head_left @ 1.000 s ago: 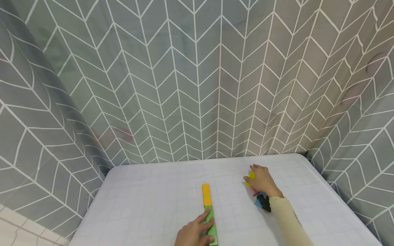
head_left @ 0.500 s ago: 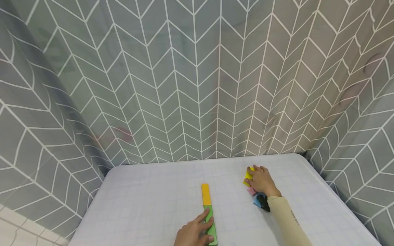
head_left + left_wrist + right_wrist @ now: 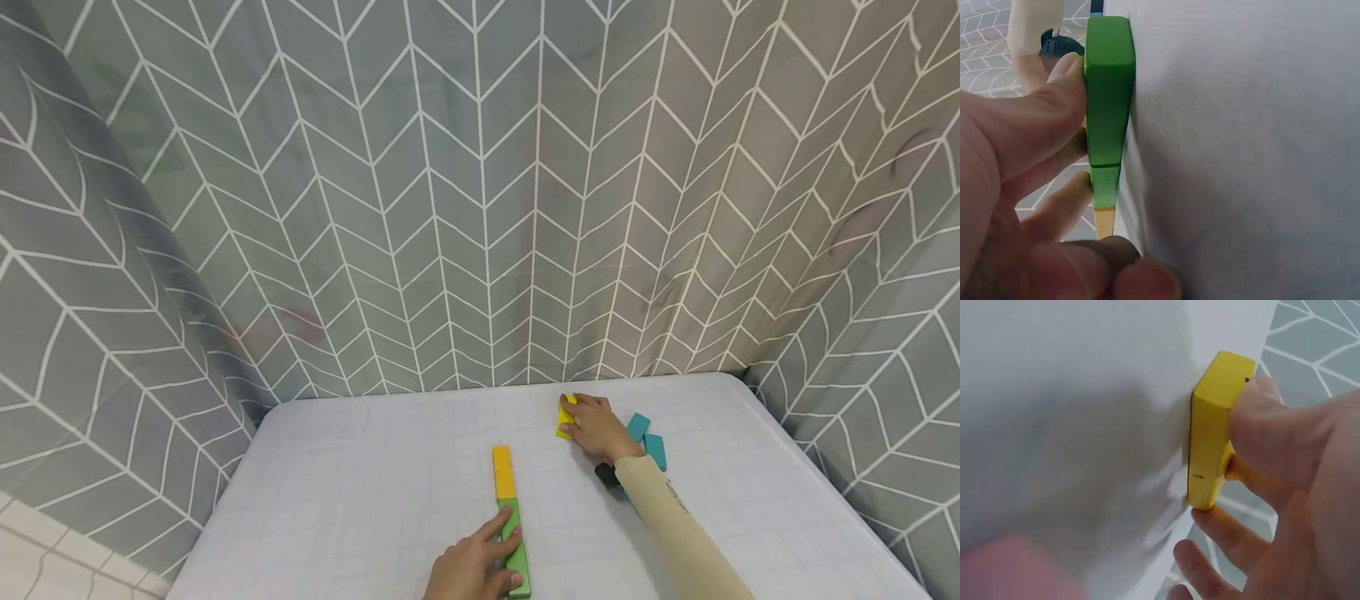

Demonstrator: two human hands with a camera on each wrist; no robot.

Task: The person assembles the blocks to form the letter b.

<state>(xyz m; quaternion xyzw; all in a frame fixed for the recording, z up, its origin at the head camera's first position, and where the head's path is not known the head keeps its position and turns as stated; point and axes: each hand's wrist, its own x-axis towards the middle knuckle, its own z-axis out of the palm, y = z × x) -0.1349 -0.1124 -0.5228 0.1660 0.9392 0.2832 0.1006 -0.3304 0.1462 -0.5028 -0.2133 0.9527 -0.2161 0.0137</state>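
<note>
In the head view, my left hand [image 3: 474, 562] rests on a row of green blocks [image 3: 514, 542] on the table, its fingers spread along the top. The left wrist view shows the thumb pressing the nearest green block [image 3: 1110, 87]; a seam parts it from the one beyond. An orange block strip [image 3: 503, 472] continues the row at the far end. Near the table's back edge, my right hand [image 3: 602, 429] holds a yellow block [image 3: 566, 417] between thumb and fingers. In the right wrist view, the yellow block [image 3: 1210, 437] lies against the table, one fingertip touching its lower end.
Two teal blocks [image 3: 655, 452] lie right of the right wrist. A pink object [image 3: 1016, 572] appears blurred in the right wrist view. A dark device [image 3: 606, 477] sits under the right wrist. Patterned curtains [image 3: 480, 208] hang behind the white table [image 3: 360, 500] and on both sides.
My right hand has moved left with the yellow block, a little toward the back edge. The teal blocks, earlier mostly behind the arm, now show. My left hand stays on the green blocks.
</note>
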